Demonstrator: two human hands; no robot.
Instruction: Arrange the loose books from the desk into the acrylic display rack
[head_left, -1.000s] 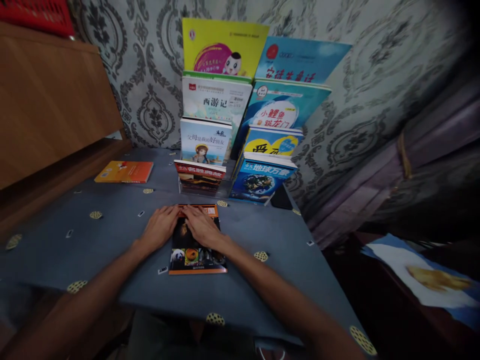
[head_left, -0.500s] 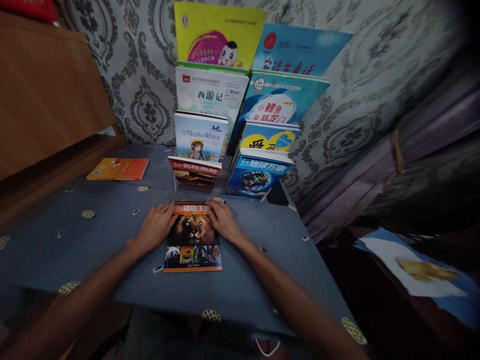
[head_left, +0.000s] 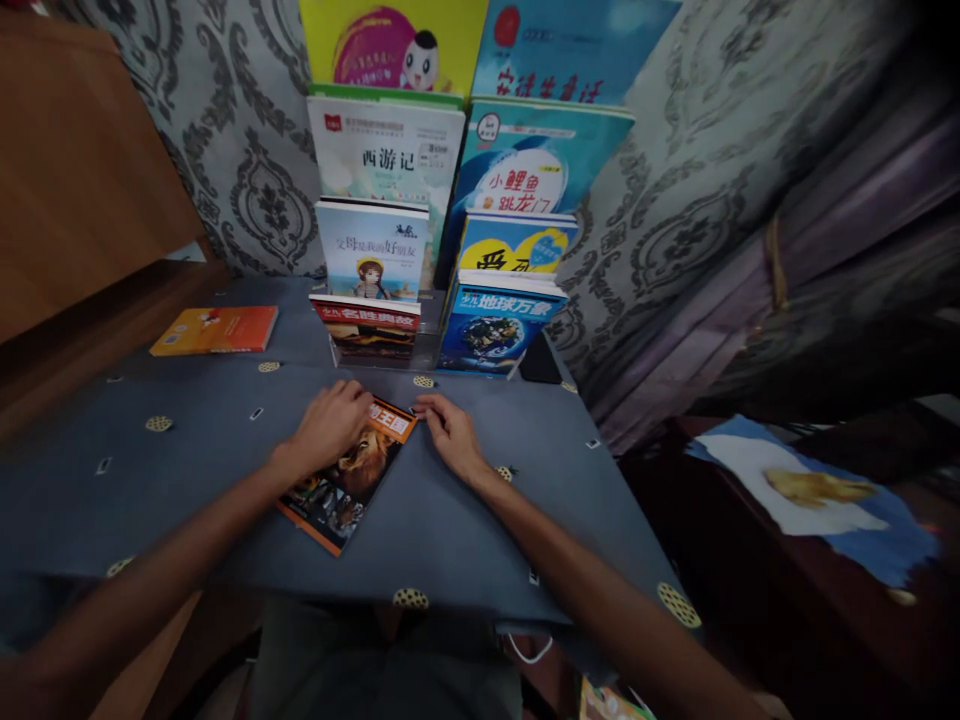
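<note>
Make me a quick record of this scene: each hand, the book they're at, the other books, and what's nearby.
Left hand: on the upper left of the lion book, covering part of its cover
Right hand: beside the book's upper right corner; touching or not, cannot tell
Lion book: flat on the table, turned at a slant
Stand: two columns of books, four visible in each
Front books: red book left, earth book right
Orange book: flat, left of the stand
Black object: beside the earth book
</note>
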